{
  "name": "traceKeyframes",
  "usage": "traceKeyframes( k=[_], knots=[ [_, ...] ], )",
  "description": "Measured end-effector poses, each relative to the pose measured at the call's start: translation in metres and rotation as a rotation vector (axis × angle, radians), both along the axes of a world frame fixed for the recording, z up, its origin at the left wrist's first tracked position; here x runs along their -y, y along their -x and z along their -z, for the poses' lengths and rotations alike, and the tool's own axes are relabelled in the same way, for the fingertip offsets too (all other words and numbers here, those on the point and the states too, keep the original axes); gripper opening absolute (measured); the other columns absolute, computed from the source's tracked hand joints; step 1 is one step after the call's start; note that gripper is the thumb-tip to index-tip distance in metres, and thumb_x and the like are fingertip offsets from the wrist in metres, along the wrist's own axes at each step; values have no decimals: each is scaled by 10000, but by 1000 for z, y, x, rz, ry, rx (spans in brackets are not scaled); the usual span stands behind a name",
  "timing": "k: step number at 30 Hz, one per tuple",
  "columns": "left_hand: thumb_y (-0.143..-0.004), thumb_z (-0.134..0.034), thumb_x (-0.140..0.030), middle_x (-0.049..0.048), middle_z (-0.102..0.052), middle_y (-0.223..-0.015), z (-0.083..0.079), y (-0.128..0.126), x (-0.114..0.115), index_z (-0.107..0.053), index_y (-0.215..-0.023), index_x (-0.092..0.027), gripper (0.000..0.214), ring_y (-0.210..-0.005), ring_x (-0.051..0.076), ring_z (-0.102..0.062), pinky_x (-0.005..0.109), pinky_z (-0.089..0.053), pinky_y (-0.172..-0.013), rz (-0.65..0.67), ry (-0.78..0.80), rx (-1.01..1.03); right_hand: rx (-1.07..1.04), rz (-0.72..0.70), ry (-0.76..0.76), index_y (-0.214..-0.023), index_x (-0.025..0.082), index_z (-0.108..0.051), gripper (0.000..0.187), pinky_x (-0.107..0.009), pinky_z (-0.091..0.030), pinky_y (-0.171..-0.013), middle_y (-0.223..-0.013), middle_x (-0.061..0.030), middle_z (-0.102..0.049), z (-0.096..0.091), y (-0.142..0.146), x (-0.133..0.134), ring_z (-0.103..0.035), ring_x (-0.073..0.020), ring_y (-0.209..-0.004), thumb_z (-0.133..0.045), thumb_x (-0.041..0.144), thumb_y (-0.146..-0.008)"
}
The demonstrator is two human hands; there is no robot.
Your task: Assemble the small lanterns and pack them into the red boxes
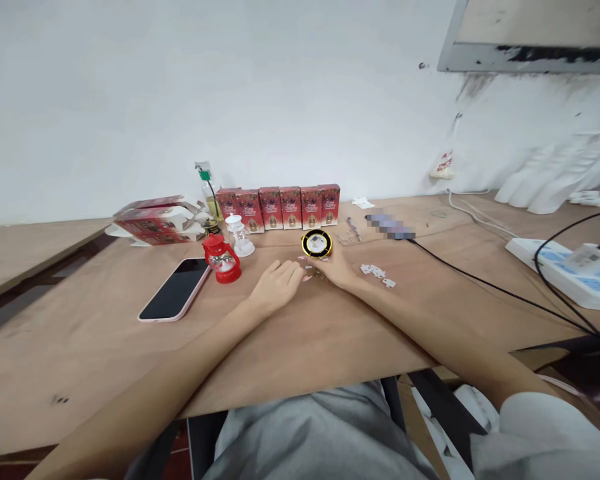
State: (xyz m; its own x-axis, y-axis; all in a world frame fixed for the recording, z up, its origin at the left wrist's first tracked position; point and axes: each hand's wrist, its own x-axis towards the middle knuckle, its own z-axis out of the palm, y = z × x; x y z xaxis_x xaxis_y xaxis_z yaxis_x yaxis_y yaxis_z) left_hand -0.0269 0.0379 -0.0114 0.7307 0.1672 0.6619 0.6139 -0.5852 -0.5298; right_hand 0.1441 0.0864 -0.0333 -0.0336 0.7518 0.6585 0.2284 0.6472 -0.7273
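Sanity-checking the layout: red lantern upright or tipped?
Upright: the red lantern stands with its wide base on the table, cap on top.

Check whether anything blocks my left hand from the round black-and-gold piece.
Nothing visible blocks the left hand from the round piece, held in the right hand. Small brass-coloured bits lie on the table nearby, seemingly out of the way.
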Motion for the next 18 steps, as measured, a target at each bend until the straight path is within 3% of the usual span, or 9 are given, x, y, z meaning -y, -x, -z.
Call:
traceKeyframes(
  k=[6,11,18],
  knots=[
    [-919,-498,-195,30,-551,-677,-26,9,16,-523,-796,-158,130,-629,156,-434,286,-286,-591,133,-63,270,274,-199,-200,-1103,209,-553,439,-377,-464,-897,-1110,-79,-621,-8,-2,21,-577,-232,-1035,-716,357,-724],
    [-896,-552,-249,20,-560,-692,-26,13,16,-591,-870,-189,76,-650,146,-471,295,-288,-597,170,-61,281,279,-224,-142,-1148,235,-528,484,-374,-472,-888,-1125,-61,-634,-10,2,32,-600,-229,-1026,-722,329,-715],
    [-901,-541,-245,15,-553,-655,-27,13,17,-635,-788,-215,150,-610,139,-425,296,-264,-583,162,-56,286,244,-268,-123,-1132,228,-527,478,-365,-476,-879,-1088,-56,-646,-9,8,42,-606,-222,-1018,-726,302,-703]
  ],
)
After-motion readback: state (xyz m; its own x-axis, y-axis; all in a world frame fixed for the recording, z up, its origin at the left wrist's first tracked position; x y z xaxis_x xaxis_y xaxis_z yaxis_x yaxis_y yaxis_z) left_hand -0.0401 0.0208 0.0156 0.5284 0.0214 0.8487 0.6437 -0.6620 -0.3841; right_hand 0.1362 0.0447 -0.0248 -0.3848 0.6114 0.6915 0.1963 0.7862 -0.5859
